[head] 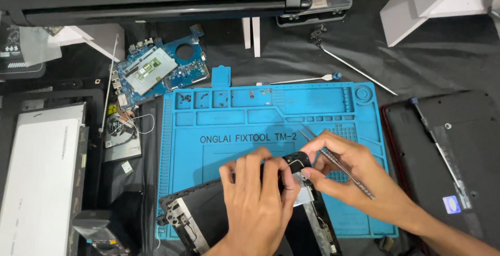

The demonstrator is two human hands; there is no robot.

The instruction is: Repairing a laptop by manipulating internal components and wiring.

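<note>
On the blue mat (245, 118), my left hand (258, 188) and right hand (349, 170) pinch the black hinge cover (296, 161), steadying it; a screwdriver (338, 165) lies tucked in my right grip.

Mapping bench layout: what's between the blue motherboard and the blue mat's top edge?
Head view: bare black cloth between the motherboard and the mat; only the mat's own tab juts into that gap.

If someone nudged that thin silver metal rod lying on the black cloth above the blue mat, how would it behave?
The thin silver metal rod looks stiff and light. Being round and slender, it would probably roll or pivot on the black cloth; its bracket end may stop it.
</note>
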